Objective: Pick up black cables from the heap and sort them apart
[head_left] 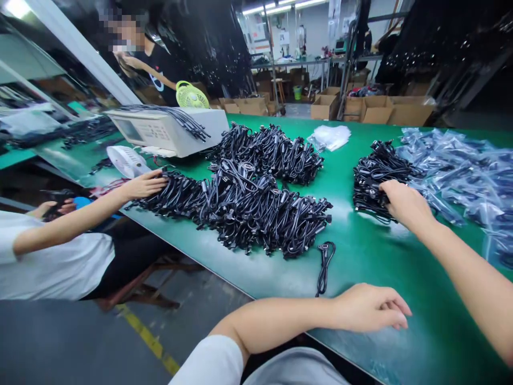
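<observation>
My right hand (406, 206) is at the near right side of a stack of coiled black cables (377, 171). Its fingers close on a cable at the edge of that stack, and their tips are partly hidden. Low over the front of the green table, my left hand (372, 307) has loosely bent fingers, with a gap to the thumb and nothing visible between them. A single coiled black cable (325, 267) lies on the table, left of and beyond my left hand. Farther left is a large heap of coiled black cables (264, 208).
Clear plastic bags with cables (460, 171) cover the right side. Flat clear bags (329, 137) lie at the back. A white bench instrument (172, 128) and a white fan (127, 160) stand left. A co-worker's hand (146, 184) touches the heap; another person stands behind.
</observation>
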Motion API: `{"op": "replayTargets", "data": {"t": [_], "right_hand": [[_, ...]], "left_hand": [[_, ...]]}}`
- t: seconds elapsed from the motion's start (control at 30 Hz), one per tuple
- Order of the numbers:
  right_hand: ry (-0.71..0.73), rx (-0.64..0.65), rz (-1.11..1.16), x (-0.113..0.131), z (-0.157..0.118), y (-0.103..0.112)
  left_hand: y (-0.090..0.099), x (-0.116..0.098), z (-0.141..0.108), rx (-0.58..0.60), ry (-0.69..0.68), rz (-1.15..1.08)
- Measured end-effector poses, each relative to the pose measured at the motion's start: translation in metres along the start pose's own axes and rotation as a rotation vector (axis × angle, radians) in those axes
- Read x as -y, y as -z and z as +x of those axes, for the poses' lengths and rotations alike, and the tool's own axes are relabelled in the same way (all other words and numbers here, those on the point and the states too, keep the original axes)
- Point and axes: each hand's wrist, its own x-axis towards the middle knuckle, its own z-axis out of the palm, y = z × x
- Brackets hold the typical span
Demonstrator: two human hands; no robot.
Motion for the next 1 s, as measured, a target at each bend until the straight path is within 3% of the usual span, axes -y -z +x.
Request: {"op": "replayTargets", "data": {"t": [0.1, 0.23, 0.43, 0.53, 0.63, 0.8, 0.9, 0.97, 1.0], "right_hand": [[0.088, -0.027, -0.124, -0.01, 0.035, -0.024], [0.165, -0.045, -0.206, -0.028, 0.034, -0.047], [0.23, -0.024, -0.248, -0.038, 0.025, -0.026], [0.201, -0.068, -0.283, -0.027, 0.041, -0.016], [0.163, -0.077, -0.304, -0.013, 0.064, -0.021], [0.086, 0.051, -0.258, -0.002, 0.089, -0.021], [0.033, 0.123, -0.207, 0.011, 0.073, -0.002], [-0.028, 0.147, -0.185, 0.032, 0.038, 0.003], [-0.073, 0.173, -0.171, 0.046, 0.014, -0.001]], "left_hand": [[0.003, -0.003, 0.0, 0.002, 0.038, 0.043], [0.003, -0.004, -0.001, 0.017, 0.02, 0.078], [-0.001, -0.001, -0.001, 0.035, -0.046, 0.123], [0.0, -0.001, -0.001, 0.029, -0.08, 0.161], [0.002, -0.004, -0.001, 0.029, -0.071, 0.195], [0.003, -0.005, -0.002, 0.044, -0.09, 0.235], [0.009, -0.008, -0.005, 0.068, -0.112, 0.244], [0.015, -0.014, -0.006, 0.155, -0.128, 0.22], [0.018, -0.018, -0.007, 0.252, -0.141, 0.186]]}}
